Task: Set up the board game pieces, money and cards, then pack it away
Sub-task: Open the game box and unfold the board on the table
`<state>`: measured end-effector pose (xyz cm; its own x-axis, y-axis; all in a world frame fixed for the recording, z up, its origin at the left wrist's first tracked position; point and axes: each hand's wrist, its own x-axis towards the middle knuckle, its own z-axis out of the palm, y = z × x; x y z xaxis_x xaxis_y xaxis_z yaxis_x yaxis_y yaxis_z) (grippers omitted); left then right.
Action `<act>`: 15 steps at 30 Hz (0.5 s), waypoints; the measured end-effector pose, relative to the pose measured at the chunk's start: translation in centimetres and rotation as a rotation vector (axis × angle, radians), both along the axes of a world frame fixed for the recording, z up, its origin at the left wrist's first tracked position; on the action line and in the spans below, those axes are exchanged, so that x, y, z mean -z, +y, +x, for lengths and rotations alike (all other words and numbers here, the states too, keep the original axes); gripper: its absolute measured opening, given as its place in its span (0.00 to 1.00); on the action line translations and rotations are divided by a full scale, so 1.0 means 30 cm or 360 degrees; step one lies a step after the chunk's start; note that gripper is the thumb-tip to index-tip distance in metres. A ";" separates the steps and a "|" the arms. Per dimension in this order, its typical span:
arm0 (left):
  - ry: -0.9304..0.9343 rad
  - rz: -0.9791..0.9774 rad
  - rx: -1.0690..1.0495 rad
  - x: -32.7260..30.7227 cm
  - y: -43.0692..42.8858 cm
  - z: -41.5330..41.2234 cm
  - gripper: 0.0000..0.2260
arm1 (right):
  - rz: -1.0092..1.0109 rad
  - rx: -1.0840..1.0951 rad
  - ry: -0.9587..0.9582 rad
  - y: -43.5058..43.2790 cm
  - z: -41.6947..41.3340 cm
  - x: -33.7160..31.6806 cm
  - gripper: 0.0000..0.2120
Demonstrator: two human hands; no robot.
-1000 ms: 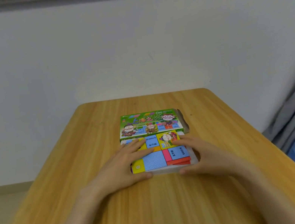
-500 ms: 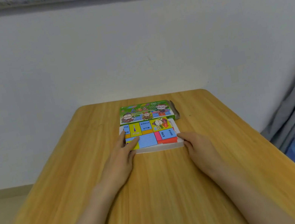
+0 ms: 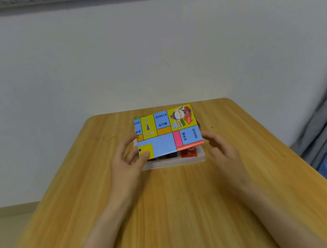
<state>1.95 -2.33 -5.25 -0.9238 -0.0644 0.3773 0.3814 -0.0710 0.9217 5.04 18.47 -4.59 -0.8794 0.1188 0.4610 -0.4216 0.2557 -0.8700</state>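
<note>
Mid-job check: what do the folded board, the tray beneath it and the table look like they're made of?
Folded game board: printed card or heavy paper with a slight gloss; thin folded layers show at its raised near edge. Tray: pale whitish, thin-walled, probably plastic or card; too blurred to tell. Table: wood-grain top, smooth, with rounded corners; likely laminate rather than solid wood.

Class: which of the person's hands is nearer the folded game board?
Left. The left hand pinches the folded game board at its near left corner, thumb on top; the right hand sits beside its right edge, contact unclear.
</note>
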 end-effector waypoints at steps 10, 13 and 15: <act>-0.0236 0.0154 0.0789 0.011 -0.063 0.005 0.19 | -0.0691 0.0092 -0.0358 0.038 0.004 -0.025 0.27; -0.0208 -0.0299 0.1328 -0.019 -0.109 0.023 0.16 | -0.0343 0.0091 -0.0546 0.045 0.008 -0.032 0.13; -0.0196 -0.0640 0.1608 -0.045 -0.112 0.038 0.17 | -0.0032 -0.0006 -0.0692 0.050 0.008 -0.020 0.05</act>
<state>3.08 -5.70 -3.89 -0.5141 0.8516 0.1025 0.2200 0.0154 0.9754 5.27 19.98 -4.00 -0.9917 0.1204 0.0451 -0.0156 0.2358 -0.9717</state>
